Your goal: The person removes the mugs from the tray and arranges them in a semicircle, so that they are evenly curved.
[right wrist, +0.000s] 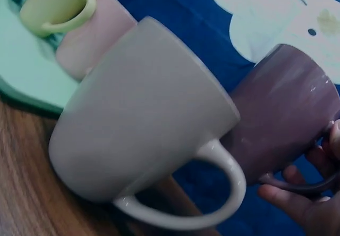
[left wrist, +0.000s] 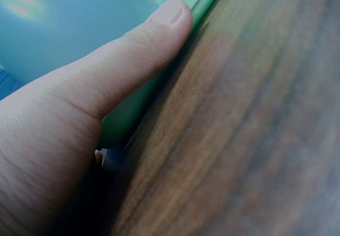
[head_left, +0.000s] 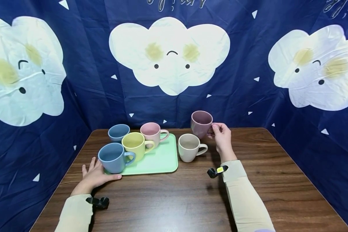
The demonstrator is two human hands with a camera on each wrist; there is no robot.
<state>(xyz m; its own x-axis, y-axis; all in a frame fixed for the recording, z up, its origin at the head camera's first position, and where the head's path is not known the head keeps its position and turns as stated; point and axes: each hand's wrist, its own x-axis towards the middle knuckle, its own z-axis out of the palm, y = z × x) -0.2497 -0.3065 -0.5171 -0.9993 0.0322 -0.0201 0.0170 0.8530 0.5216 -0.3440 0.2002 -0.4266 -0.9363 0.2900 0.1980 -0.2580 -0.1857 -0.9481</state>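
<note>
My right hand (head_left: pixel 222 139) grips the handle of a purple mug (head_left: pixel 200 125) by the table's back edge, fingers and thumb at the handle. Just in front of it stands a beige mug (head_left: pixel 188 149), upright, its handle to the right. My left hand (head_left: pixel 94 175) lies spread at the front left corner of a mint green tray (head_left: pixel 162 162), with the straight thumb (left wrist: pixel 143 44) along the tray's rim. Close to this hand, at that corner, is a blue mug (head_left: pixel 112 159). On the tray behind it are a yellow mug (head_left: pixel 134 146) and a pink mug (head_left: pixel 150 132).
A second blue mug (head_left: pixel 119 132) stands at the tray's back left, partly hidden by the yellow one. The wooden table (head_left: pixel 162 199) ends against a dark blue cloth (head_left: pixel 243 103) with white clouds, hung at the back and both sides.
</note>
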